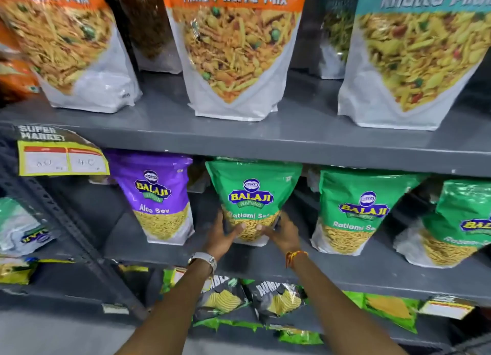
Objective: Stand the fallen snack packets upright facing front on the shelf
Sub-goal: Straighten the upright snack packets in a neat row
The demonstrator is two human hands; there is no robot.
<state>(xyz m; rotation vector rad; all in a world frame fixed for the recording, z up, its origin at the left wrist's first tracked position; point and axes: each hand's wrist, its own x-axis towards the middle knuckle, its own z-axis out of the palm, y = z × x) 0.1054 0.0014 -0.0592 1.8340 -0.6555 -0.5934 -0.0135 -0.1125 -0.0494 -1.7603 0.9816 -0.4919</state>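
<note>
A green Balaji Ratlami Sev packet [251,195] stands upright, facing front, in the middle of the grey middle shelf [265,259]. My left hand [221,235] grips its lower left side and my right hand [280,232] grips its lower right side, thumbs on the front. A purple Aloo Sev packet [156,195] stands upright to its left. Two more green Ratlami Sev packets [353,208] [457,221] stand to the right, the far one leaning.
The upper shelf [239,136] holds large Tikha Mitha Mix [233,48] and Khatta Mitha [414,56] pouches. A yellow price tag [62,158] hangs at left. Chip packets [276,299] lie on the bottom shelf. Another green packet [24,227] lies in the left bay.
</note>
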